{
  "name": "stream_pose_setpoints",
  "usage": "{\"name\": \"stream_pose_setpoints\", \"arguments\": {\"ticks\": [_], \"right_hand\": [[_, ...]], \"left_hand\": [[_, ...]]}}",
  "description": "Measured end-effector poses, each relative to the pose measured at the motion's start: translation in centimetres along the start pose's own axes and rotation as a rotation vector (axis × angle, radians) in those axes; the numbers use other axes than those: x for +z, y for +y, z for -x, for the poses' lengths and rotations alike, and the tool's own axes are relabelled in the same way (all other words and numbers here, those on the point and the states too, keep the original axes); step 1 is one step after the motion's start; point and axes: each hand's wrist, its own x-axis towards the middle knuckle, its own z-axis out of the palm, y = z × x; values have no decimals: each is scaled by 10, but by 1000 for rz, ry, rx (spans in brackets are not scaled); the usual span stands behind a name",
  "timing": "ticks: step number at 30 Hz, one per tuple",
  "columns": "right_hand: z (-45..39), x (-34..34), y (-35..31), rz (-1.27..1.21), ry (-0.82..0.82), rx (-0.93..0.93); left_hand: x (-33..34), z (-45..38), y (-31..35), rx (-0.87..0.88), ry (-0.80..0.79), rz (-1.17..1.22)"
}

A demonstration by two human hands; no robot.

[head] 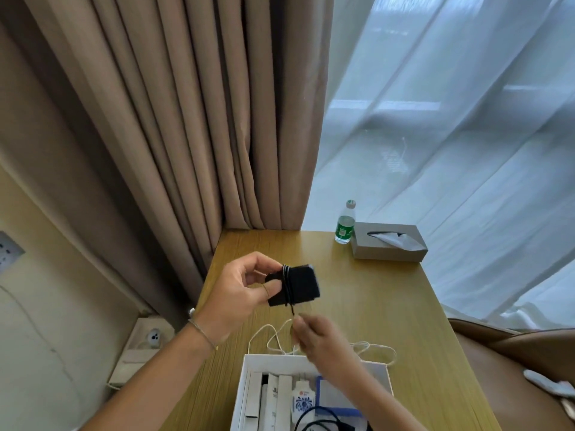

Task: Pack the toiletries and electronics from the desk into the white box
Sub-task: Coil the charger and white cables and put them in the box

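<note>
My left hand (239, 290) holds a black power adapter (298, 286) above the wooden desk (373, 293), with a thin black cable wound around its middle. My right hand (320, 337), blurred, pinches the loose end of that cable (292, 309) just below the adapter. A white cable (370, 348) lies in loops on the desk behind the white box (241, 390). The box sits at the near edge and holds white tubes and cartons, a small white bottle with a blue pattern (303, 399), a blue-edged item and a black cable (320, 419).
A green-labelled water bottle (345, 223) and a grey tissue box (389, 241) stand at the desk's far right corner. Beige curtains hang behind the desk, sheer white ones to the right. A brown chair (513, 368) is at the right, a wall socket panel at the left.
</note>
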Motion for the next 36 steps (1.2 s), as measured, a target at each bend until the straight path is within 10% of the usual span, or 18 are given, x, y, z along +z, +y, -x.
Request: {"name": "stream_pose_setpoints", "arguments": {"ticks": [10, 19, 36], "right_hand": [[25, -26, -51, 651, -44, -160], [-3, -57, -38, 473, 42, -256], [19, -11, 28, -541, 164, 70]], "left_hand": [[-4, -2, -17, 68, -111, -570], [3, 4, -19, -81, -553, -275], [38, 27, -60, -485, 140, 678]]}}
